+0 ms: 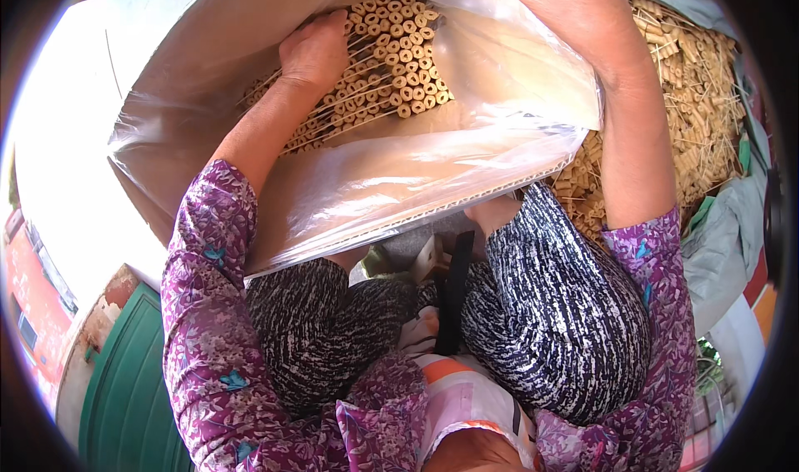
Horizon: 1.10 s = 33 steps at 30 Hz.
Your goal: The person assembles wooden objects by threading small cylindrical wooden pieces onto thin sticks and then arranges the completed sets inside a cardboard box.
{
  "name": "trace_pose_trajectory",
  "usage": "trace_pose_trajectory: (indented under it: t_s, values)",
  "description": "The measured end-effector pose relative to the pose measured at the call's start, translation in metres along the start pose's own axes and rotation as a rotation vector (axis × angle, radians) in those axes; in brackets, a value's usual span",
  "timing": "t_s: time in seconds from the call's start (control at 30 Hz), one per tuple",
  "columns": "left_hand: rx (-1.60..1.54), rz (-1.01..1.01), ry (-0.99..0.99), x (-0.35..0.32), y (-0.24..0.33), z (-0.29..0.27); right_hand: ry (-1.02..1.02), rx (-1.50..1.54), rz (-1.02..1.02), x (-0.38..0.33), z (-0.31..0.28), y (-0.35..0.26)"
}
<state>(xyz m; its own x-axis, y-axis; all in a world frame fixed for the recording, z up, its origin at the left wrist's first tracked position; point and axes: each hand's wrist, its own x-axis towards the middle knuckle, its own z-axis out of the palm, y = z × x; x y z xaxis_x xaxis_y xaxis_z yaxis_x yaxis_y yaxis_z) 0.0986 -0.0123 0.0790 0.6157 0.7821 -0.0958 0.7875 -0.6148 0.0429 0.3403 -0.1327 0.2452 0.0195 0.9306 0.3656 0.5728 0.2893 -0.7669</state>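
Note:
A cardboard box (374, 193) lined with clear plastic stands in front of my knees. Inside, at its far left part, lie rows of small tan hollow rolls (408, 52), packed with their round ends up. Thin pale sticks (358, 118) run across and between the rows on the left. My left hand (316, 52) reaches into the box and rests at the rolls, its fingers curled closed. What they hold, if anything, is hidden. My right hand (562, 2) is over the box's far right side, beside the plastic liner (499, 56); its fingers are out of the picture.
At the right, a large heap of loose tan rolls with thin sticks (695, 97) lies in a pale grey-blue cloth or sack (728, 247). My knees (558, 297) in patterned trousers are just below the box. A green door or panel (133, 389) stands at the lower left.

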Motion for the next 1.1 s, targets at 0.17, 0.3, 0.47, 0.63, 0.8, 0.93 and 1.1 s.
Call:
trace_pose_trajectory:
  t_s: [0.17,0.3,0.47,0.63,0.8,0.93,1.1]
  values:
    - [0.081,0.119,0.151,0.001,-0.008,0.018,0.083,-0.369,-0.116,-0.001,0.017,0.012]
    - [-0.121,-0.047,0.159,0.003,0.001,0.016,0.111,-0.366,-0.132,0.003,0.014,0.026]
    - [-0.32,-0.111,0.295,0.006,0.002,0.029,0.06,-0.365,-0.011,0.0,0.015,-0.017]
    - [-0.362,0.004,0.356,0.01,-0.009,0.042,0.067,-0.414,-0.038,0.009,0.014,0.01]
    - [-0.584,-0.016,0.405,0.011,-0.007,0.046,0.044,-0.492,-0.012,0.005,0.009,0.004]
    - [-0.402,0.035,0.35,0.013,-0.004,0.032,0.044,-0.51,0.031,0.009,0.013,-0.017]
    - [-0.472,0.029,0.384,0.013,-0.006,0.029,0.051,-0.265,0.065,0.011,0.004,-0.001]
